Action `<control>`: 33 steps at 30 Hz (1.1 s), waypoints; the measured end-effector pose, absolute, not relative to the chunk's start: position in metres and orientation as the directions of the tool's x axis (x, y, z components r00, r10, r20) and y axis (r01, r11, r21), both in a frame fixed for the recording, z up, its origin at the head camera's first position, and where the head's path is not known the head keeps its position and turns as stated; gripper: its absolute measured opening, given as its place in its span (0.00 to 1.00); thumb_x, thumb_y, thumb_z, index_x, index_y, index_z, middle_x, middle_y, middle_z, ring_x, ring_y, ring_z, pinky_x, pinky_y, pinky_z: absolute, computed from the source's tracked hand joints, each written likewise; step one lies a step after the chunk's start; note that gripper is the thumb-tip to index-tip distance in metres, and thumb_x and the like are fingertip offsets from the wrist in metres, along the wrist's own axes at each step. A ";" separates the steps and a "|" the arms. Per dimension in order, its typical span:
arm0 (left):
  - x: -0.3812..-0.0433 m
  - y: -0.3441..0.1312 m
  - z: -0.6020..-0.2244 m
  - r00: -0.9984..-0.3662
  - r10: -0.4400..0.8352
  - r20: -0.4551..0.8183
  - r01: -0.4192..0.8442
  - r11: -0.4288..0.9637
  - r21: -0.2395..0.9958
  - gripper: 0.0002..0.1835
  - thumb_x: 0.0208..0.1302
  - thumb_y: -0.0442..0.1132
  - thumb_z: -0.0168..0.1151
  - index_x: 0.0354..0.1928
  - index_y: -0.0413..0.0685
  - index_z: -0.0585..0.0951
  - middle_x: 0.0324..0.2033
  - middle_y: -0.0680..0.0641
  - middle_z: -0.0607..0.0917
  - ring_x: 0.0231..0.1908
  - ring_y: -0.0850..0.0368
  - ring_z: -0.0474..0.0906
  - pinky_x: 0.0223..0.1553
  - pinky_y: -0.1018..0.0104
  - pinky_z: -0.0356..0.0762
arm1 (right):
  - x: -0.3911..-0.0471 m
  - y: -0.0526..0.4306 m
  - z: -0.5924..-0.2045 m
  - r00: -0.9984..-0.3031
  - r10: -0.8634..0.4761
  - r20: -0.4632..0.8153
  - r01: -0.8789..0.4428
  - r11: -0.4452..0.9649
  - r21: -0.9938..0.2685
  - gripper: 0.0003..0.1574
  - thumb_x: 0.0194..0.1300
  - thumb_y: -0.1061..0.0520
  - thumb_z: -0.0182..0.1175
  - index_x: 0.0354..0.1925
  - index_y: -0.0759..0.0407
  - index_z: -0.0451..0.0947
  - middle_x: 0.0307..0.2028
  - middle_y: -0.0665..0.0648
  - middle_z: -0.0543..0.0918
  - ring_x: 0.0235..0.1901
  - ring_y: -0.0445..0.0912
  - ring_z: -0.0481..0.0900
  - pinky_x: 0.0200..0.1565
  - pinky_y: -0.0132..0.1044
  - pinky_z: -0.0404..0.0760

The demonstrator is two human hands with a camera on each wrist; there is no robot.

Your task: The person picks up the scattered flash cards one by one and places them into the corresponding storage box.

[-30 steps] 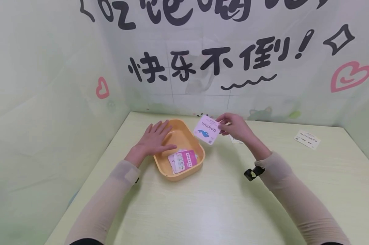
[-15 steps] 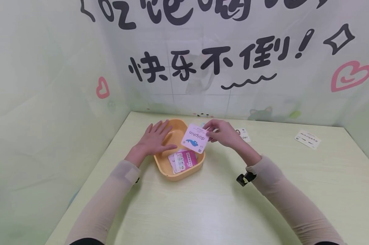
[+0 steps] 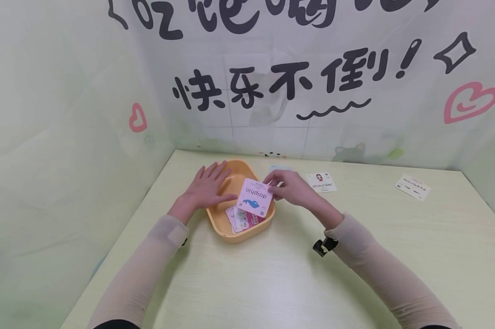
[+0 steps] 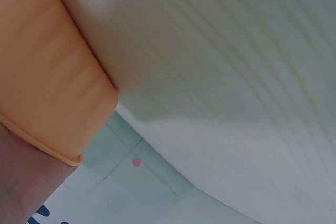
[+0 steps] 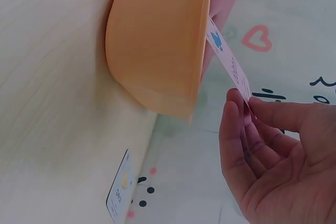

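My right hand (image 3: 290,187) pinches a pink dolphin flashcard (image 3: 254,198) by its edge, between thumb and fingers. The card is tilted over the orange basket (image 3: 268,223), and in the right wrist view the pinch (image 5: 247,103) sits just beyond the rim. My left hand (image 3: 206,186) rests on the basket's left rim with fingers spread and straight. Inside the basket lie several cards (image 3: 242,221), pink and white, partly covered by the dolphin card. In the left wrist view the basket's outer wall (image 4: 52,61) fills the upper left, with part of my left hand (image 4: 26,177) at the rim.
A shoulder card (image 3: 321,182) lies to the right of my right hand, and an eyebrow card (image 3: 412,187) farther right. Behind the hand a light blue card (image 3: 281,168) shows partly; the right wrist view shows a card (image 5: 119,187) by the table's back edge. A printed cloth hangs behind.
My right hand has carried the dolphin card left and toward me, over the basket. This uncovers the shoulder card and part of the blue card. The left hand stays still.
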State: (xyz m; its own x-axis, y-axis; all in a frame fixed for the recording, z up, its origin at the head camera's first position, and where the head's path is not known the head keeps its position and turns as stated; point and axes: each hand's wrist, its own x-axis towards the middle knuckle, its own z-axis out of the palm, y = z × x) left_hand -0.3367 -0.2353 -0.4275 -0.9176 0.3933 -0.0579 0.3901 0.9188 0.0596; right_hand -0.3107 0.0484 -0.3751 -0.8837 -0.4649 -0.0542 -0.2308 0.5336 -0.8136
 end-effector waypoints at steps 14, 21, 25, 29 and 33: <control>-0.336 -0.235 -0.426 -0.918 0.391 -0.065 0.387 0.920 0.066 0.51 0.65 0.73 0.47 0.80 0.53 0.46 0.81 0.47 0.38 0.80 0.41 0.34 0.77 0.36 0.32 | -0.308 0.042 -0.380 -0.854 -0.513 -0.087 -0.242 0.541 -0.806 0.14 0.69 0.66 0.60 0.51 0.66 0.80 0.40 0.64 0.84 0.33 0.47 0.87 0.43 0.47 0.88; -0.336 -0.236 -0.426 -0.917 0.395 -0.056 0.392 0.918 0.063 0.51 0.65 0.72 0.48 0.80 0.52 0.47 0.81 0.46 0.39 0.80 0.41 0.34 0.77 0.36 0.33 | -0.306 0.043 -0.380 -0.855 -0.510 -0.095 -0.244 0.556 -0.795 0.14 0.68 0.65 0.61 0.52 0.66 0.80 0.40 0.63 0.84 0.34 0.46 0.86 0.44 0.47 0.88; -0.337 -0.235 -0.426 -0.917 0.394 -0.064 0.390 0.919 0.057 0.51 0.65 0.72 0.48 0.80 0.52 0.46 0.81 0.46 0.38 0.80 0.41 0.34 0.77 0.36 0.33 | -0.306 0.046 -0.380 -0.861 -0.501 -0.092 -0.249 0.572 -0.781 0.15 0.68 0.63 0.61 0.52 0.64 0.80 0.42 0.62 0.84 0.36 0.47 0.86 0.45 0.47 0.88; -0.337 -0.235 -0.425 -0.918 0.392 -0.064 0.390 0.920 0.047 0.51 0.65 0.73 0.47 0.80 0.52 0.46 0.81 0.46 0.39 0.80 0.41 0.35 0.77 0.36 0.34 | -0.307 0.050 -0.381 -0.867 -0.490 -0.085 -0.260 0.592 -0.763 0.14 0.69 0.62 0.61 0.52 0.62 0.81 0.44 0.60 0.84 0.38 0.49 0.86 0.45 0.46 0.88; -0.337 -0.234 -0.426 -0.918 0.391 -0.069 0.389 0.920 0.046 0.52 0.65 0.73 0.47 0.80 0.53 0.45 0.81 0.47 0.38 0.80 0.41 0.35 0.77 0.37 0.34 | -0.308 0.053 -0.381 -0.871 -0.483 -0.088 -0.262 0.609 -0.749 0.13 0.69 0.60 0.61 0.50 0.61 0.82 0.47 0.60 0.85 0.41 0.53 0.87 0.46 0.47 0.87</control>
